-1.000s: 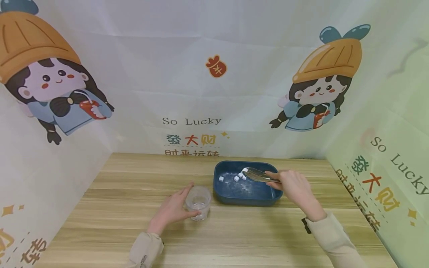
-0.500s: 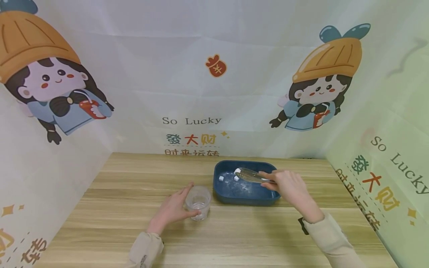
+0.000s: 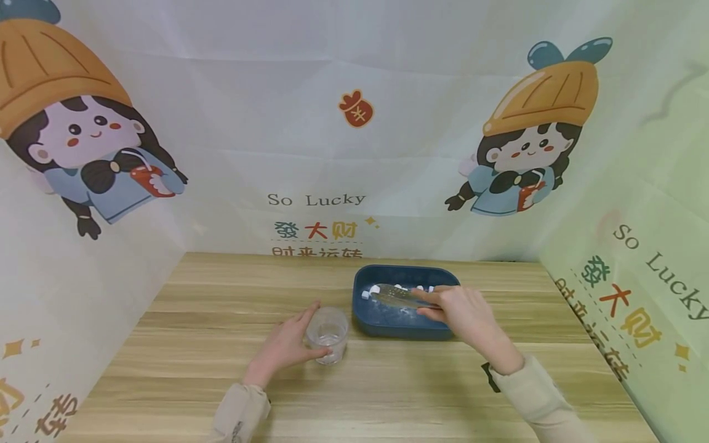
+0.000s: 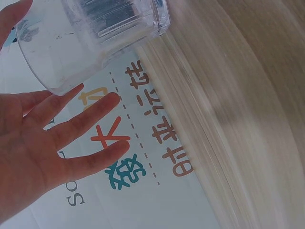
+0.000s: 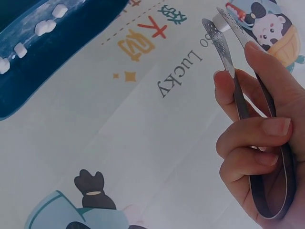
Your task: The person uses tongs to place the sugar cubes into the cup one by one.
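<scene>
In the head view, my left hand (image 3: 285, 346) holds a clear cup (image 3: 328, 335) standing upright on the table, between thumb and forefinger. The left wrist view shows the other fingers (image 4: 90, 162) spread beside the cup (image 4: 71, 43). My right hand (image 3: 471, 314) grips metal tongs (image 3: 396, 298) over a dark blue rectangular tray (image 3: 404, 331). Between the tong tips is a small white cube (image 5: 220, 22), clearest in the right wrist view. Several other white cubes (image 3: 365, 295) lie on the tray floor; the tongs and right hand hide part of it.
The wooden table (image 3: 194, 344) extends left and in front of the tray. Printed cloth walls (image 3: 232, 184) with cartoon figures enclose the table at the back and both sides. White powdery marks are on the tray floor.
My right hand and the tongs have moved left across the tray, with a white cube at the tips. The left hand and the cup have stayed in place.
</scene>
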### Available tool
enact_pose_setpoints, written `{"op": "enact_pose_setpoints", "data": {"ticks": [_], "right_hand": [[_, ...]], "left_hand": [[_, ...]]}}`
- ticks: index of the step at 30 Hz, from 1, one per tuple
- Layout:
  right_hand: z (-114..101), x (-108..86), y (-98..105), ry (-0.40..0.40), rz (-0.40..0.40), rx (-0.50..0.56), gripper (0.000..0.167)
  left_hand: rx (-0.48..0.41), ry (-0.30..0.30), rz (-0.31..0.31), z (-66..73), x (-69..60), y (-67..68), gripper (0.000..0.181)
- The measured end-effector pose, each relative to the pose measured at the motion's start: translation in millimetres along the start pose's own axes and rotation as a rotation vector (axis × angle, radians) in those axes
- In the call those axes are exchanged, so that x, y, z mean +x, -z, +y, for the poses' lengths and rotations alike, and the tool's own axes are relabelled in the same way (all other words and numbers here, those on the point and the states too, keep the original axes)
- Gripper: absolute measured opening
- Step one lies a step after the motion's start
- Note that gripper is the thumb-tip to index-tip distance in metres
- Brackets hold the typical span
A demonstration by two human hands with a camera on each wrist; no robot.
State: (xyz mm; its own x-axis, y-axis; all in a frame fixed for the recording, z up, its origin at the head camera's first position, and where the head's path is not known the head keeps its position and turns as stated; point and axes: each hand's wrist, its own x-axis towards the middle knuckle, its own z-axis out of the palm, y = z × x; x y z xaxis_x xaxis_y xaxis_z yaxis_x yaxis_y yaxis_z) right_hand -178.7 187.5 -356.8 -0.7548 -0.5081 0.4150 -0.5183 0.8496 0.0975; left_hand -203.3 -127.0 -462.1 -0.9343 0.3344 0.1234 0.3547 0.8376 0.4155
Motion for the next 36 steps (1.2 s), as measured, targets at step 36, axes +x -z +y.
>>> {"op": "enact_pose_setpoints", "data": {"ticks": [36], "right_hand": [[-41, 17.3, -14, 0.127, -0.057, 0.083, 0.034]], "left_hand": [[0.001, 0.011, -0.003, 1.1, -1.8, 1.3, 0.098]]}}
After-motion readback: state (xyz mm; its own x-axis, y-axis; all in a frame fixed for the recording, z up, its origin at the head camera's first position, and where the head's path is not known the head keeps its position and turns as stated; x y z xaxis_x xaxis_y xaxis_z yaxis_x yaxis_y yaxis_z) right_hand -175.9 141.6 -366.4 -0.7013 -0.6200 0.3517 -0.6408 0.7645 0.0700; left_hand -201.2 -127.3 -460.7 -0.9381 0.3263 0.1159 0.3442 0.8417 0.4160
